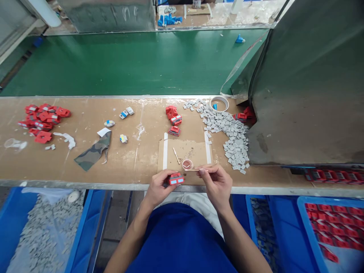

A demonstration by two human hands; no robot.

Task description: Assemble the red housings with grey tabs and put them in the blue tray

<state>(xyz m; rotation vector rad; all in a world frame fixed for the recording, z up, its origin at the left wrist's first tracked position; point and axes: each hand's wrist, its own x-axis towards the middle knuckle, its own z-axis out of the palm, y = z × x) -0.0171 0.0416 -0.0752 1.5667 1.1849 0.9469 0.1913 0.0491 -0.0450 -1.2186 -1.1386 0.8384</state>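
Note:
Near the bench's front edge, my left hand [158, 188] is closed around a small red toy car part [176, 179] with light-blue windows and grey trim. My right hand [218, 186] pinches a thin wooden stick [196, 169], its tip pointing left over a small round cup [187, 164] of reddish-brown liquid. Another short stick [176, 156] lies on the cardboard sheet [186, 146] behind the cup, amid dark spots. Beyond that sheet sit a few more red car parts [174, 131]. Small grey flat pieces [236, 140] are heaped to the right of the sheet.
Red parts [42, 119] are piled at far left, near a camouflage cloth [95, 151]. A tape roll [219, 104] lies by the grey pieces. A green belt [127, 64] runs behind the bench. A metal housing [307, 94] stands right. Blue bins [303, 223] flank me below.

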